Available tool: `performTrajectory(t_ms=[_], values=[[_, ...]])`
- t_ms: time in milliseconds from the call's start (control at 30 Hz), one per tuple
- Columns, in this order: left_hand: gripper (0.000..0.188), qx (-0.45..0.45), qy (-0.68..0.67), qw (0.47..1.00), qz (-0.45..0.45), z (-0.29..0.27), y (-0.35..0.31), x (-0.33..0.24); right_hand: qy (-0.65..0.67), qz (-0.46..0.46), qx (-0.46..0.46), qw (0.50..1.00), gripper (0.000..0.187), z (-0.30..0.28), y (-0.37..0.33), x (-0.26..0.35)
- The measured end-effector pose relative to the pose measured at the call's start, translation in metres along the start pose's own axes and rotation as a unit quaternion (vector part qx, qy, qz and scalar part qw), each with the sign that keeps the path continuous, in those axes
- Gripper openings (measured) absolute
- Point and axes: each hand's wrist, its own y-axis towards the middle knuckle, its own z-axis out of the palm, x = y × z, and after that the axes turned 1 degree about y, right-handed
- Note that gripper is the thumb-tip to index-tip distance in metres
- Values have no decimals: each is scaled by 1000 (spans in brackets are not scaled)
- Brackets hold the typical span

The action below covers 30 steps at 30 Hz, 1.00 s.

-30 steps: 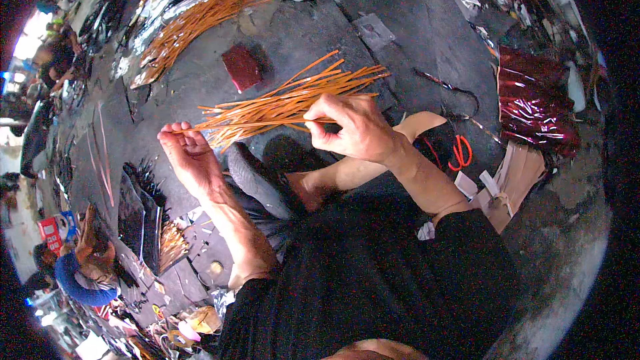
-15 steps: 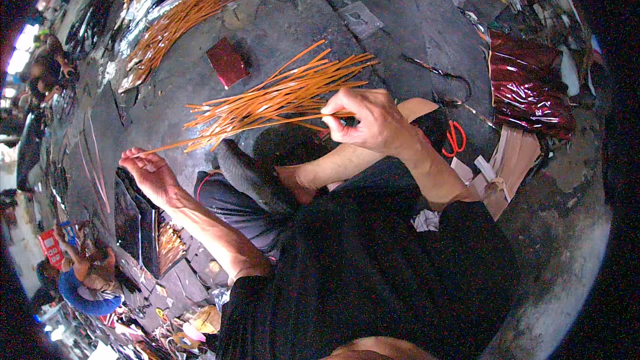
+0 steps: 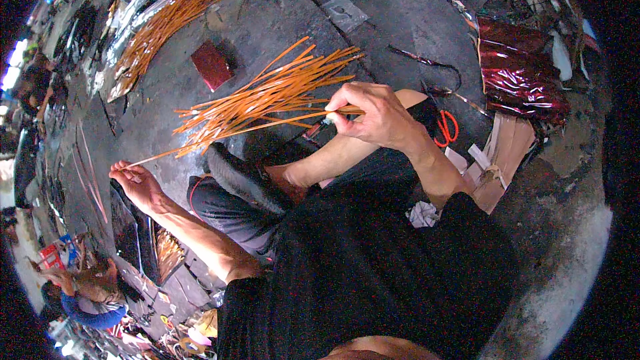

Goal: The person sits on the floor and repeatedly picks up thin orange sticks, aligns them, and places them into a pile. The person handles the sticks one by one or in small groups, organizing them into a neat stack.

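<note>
Head view, L to R, all placed vs the fanned bundle of orange sticks [image 3: 267, 97] on the dark floor [image 3: 393, 20]. Far lower-left of bundle: another person in a blue sleeve [image 3: 93, 317], at the frame edge. Left hand [image 3: 137, 183] sits below-left of bundle, fingers curled & pinched on the tip of one long orange stick [image 3: 200, 143] that runs up-right into the bundle. Upper-left of bundle: second heap of orange sticks [image 3: 167, 23] on silver foil [image 3: 143, 0]. Small dark red block [image 3: 212, 65] just left of bundle's middle. Right hand [image 3: 373, 117] at bundle's right end, closed on the gathered stick ends. Right of that: orange-handled scissors [image 3: 445, 127], then crumpled red foil [image 3: 520, 73] farther right, well apart from bundle.
</note>
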Motion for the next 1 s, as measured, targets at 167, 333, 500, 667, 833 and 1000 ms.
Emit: performTrajectory(t_ms=[167,333,500,667,833,1000], values=[[21,-110,25,993,36,-8,4,8,19,73,16,997,17,-12,-4,3],[31,-100,198,975,4,-37,15,27,-13,89,17,996,15,-21,-11,-15],[68,-110,250,953,-130,-97,16,56,44,202,8,978,24,-43,-8,-89],[59,-160,317,911,-211,-80,-7,74,-317,377,-137,859,35,-103,-121,-238],[55,-81,381,897,-210,-96,-16,78,-535,470,-169,681,31,-116,-221,-309],[52,-52,454,864,-210,-22,-13,122,-405,524,-51,747,14,-148,-240,-286]])
